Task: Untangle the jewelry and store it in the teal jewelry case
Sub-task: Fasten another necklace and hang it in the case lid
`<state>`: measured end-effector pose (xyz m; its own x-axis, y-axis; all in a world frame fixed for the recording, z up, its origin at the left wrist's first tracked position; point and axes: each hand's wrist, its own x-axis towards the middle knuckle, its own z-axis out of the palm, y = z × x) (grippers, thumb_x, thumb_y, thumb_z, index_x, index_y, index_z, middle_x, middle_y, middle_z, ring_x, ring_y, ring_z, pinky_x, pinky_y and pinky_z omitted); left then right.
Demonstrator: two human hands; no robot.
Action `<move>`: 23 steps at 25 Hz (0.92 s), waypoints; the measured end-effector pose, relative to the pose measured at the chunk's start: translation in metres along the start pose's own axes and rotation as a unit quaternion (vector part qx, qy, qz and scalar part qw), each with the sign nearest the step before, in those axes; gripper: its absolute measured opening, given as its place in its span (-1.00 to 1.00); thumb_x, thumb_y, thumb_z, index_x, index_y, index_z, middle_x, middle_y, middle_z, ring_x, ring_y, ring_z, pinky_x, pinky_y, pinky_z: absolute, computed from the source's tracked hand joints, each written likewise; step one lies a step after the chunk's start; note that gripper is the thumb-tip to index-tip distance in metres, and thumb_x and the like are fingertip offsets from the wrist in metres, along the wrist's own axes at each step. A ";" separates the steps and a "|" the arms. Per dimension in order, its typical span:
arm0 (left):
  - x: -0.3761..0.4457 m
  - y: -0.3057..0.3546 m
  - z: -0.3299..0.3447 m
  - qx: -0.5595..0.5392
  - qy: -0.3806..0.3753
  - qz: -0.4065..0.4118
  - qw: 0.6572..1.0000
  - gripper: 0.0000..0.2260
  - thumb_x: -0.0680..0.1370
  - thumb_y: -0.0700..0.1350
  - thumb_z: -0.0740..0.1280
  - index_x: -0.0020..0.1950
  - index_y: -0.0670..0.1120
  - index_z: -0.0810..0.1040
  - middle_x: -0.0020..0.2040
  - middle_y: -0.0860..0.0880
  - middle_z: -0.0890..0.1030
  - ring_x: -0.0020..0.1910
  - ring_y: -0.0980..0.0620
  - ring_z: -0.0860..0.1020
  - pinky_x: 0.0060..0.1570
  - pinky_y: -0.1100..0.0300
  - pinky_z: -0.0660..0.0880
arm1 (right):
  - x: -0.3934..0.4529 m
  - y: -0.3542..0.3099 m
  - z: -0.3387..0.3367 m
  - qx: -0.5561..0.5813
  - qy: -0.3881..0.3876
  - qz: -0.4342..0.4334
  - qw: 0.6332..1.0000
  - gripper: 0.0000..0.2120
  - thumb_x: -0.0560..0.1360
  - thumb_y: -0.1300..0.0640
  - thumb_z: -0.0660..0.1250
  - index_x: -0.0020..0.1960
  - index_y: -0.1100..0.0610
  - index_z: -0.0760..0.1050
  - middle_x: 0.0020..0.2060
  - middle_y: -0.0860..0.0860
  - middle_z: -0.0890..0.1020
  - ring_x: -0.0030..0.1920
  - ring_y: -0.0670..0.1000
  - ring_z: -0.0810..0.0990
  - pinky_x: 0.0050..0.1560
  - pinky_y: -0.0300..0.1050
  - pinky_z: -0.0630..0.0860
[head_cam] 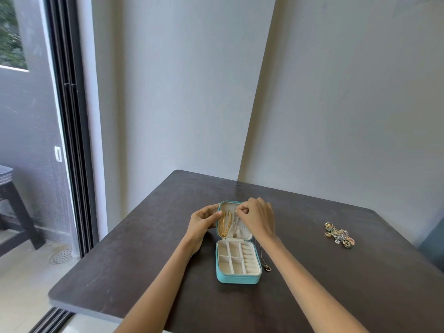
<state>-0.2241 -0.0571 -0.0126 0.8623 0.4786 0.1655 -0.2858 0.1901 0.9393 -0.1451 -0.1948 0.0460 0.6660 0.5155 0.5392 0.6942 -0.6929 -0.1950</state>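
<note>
While lid (234, 221) upright, both hands (204, 222) at its edges.

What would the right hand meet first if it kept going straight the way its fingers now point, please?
Probably the silver chain hanging in the teal jewelry case lid; the right hand already pinches at its top. Depth is unclear.

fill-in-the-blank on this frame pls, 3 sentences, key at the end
1. The teal jewelry case lies ____ on the table.
2. The gold chain hangs in the case's ____.
3. The left hand steadies the lid while the ____ hand pinches the silver chain.

Missing words: open; lid; right
</note>
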 end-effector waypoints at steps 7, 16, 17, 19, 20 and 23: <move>-0.003 0.001 0.000 -0.022 -0.016 0.010 1.000 -0.79 0.49 -0.23 0.38 0.11 -0.10 0.62 0.00 -0.15 0.68 -0.05 -0.01 0.65 -0.11 0.21 0.57 | -0.006 0.000 -0.006 -0.186 0.094 -0.134 0.969 -0.76 0.32 0.14 0.51 -0.44 -0.03 0.52 -0.49 -0.10 0.49 -0.40 -0.03 0.39 -0.31 -0.11 0.29; -0.005 0.001 0.001 -0.018 -0.023 0.019 0.999 -0.79 0.50 -0.23 0.38 0.11 -0.07 0.63 0.02 -0.15 0.68 -0.02 -0.03 0.64 -0.07 0.18 0.55 | -0.006 0.017 -0.001 -0.259 0.111 -0.256 0.925 -0.82 0.31 0.24 0.50 -0.30 0.07 0.50 -0.39 -0.02 0.48 -0.35 0.02 0.40 -0.34 -0.08 0.34; -0.005 0.001 0.001 -0.015 -0.022 0.019 0.999 -0.79 0.49 -0.22 0.38 0.11 -0.07 0.63 0.02 -0.15 0.67 -0.02 -0.04 0.64 -0.06 0.17 0.55 | -0.005 0.019 0.000 -0.260 0.111 -0.264 0.922 -0.83 0.31 0.23 0.50 -0.29 0.07 0.52 -0.38 -0.02 0.49 -0.34 0.01 0.41 -0.34 -0.08 0.36; -0.005 0.001 0.001 -0.008 -0.022 0.021 1.000 -0.80 0.49 -0.22 0.39 0.10 -0.06 0.64 0.01 -0.15 0.68 -0.02 -0.04 0.64 -0.04 0.15 0.56 | -0.004 0.023 0.001 -0.256 0.115 -0.272 0.920 -0.85 0.32 0.20 0.51 -0.27 0.07 0.53 -0.37 -0.02 0.51 -0.34 0.01 0.42 -0.34 -0.09 0.37; -0.004 0.001 0.001 -0.005 -0.024 0.022 0.999 -0.80 0.48 -0.22 0.39 0.09 -0.06 0.64 0.01 -0.14 0.68 -0.02 -0.05 0.64 -0.03 0.14 0.56 | -0.003 0.024 0.001 -0.251 0.120 -0.273 0.921 -0.85 0.33 0.19 0.51 -0.27 0.07 0.54 -0.36 -0.02 0.51 -0.34 0.01 0.43 -0.34 -0.09 0.36; -0.004 0.000 0.001 0.003 -0.024 0.024 0.999 -0.79 0.48 -0.21 0.40 0.09 -0.06 0.64 0.00 -0.14 0.68 0.00 -0.07 0.63 0.04 0.07 0.57 | -0.001 0.027 0.002 -0.225 0.139 -0.271 0.926 -0.89 0.36 0.16 0.50 -0.23 0.07 0.56 -0.34 -0.02 0.53 -0.33 0.01 0.44 -0.34 -0.10 0.38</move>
<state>-0.2269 -0.0595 -0.0129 0.8670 0.4451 0.2239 -0.3240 0.1623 0.9320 -0.1268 -0.2128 0.0384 0.1144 0.7424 0.6601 0.6795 -0.5432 0.4931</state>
